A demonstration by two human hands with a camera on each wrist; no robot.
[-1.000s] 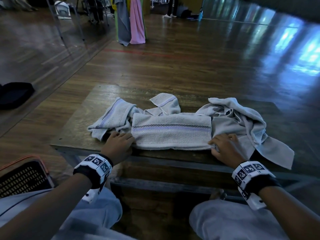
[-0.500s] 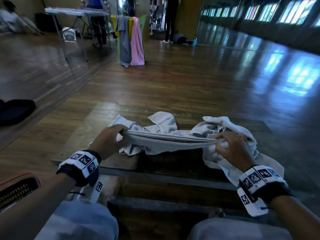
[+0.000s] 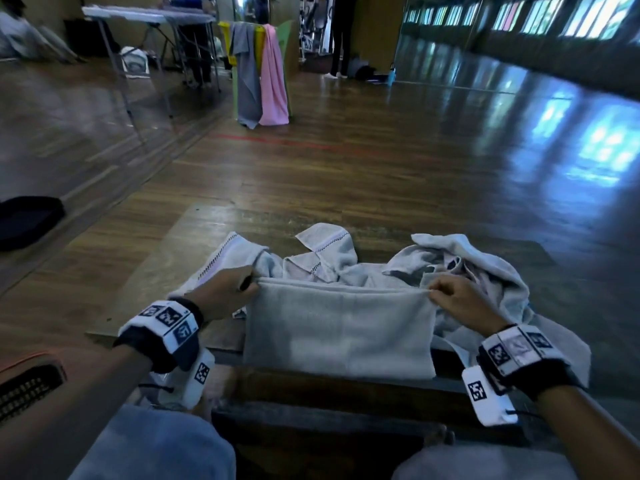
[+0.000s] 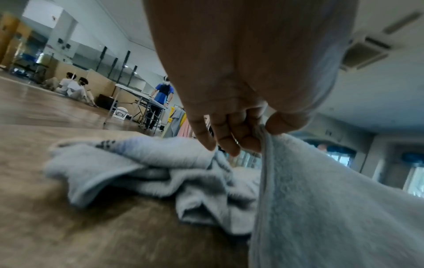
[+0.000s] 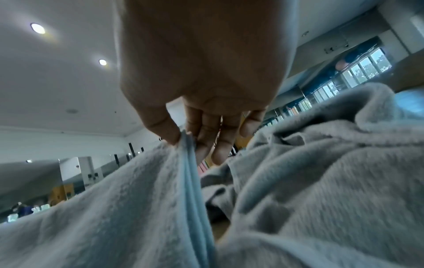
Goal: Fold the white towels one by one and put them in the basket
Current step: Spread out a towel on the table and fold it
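A folded white towel [image 3: 339,330] hangs in front of the low wooden table [image 3: 166,251], held up by its top edge. My left hand [image 3: 247,287] pinches its top left corner [image 4: 263,134] between thumb and fingers. My right hand [image 3: 434,292] pinches the top right corner [image 5: 183,139]. Behind it, loose white towels lie crumpled on the table: one at the left [image 3: 225,261], one in the middle [image 3: 329,251], one at the right [image 3: 485,265]. The dark basket [image 3: 24,386] with an orange rim shows at the lower left edge.
My knees [image 3: 156,441] sit close under the table's front edge. A rack with grey and pink cloths [image 3: 259,71] stands farther back on the wooden floor. A folding table [image 3: 145,15] and people are at the far left. A dark cushion [image 3: 27,220] lies on the floor at left.
Both hands have lifted the folded towel off the table by its near edge; it now hangs flat towards me. The head view has tilted up.
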